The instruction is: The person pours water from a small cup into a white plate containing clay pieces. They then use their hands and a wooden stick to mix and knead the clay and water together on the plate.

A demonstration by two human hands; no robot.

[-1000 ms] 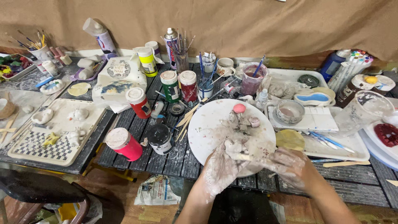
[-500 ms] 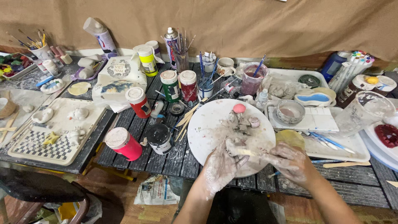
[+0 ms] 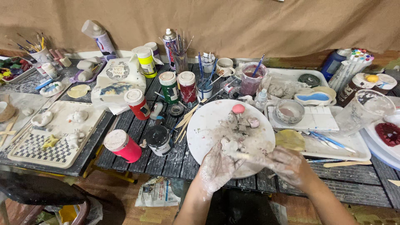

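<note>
Fingers of your left hand (image 3: 216,167) and right hand (image 3: 287,164) pinch a thin stick (image 3: 246,156) over the white round plate (image 3: 208,125).

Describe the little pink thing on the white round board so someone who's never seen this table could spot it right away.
Find the big white round board in the middle of the dark slatted table, just beyond the clay-smeared left hand and right hand. Near its far edge sits a small pink rounded clay lump. It is the only pink piece there; the lumps around it are pale grey.
</note>
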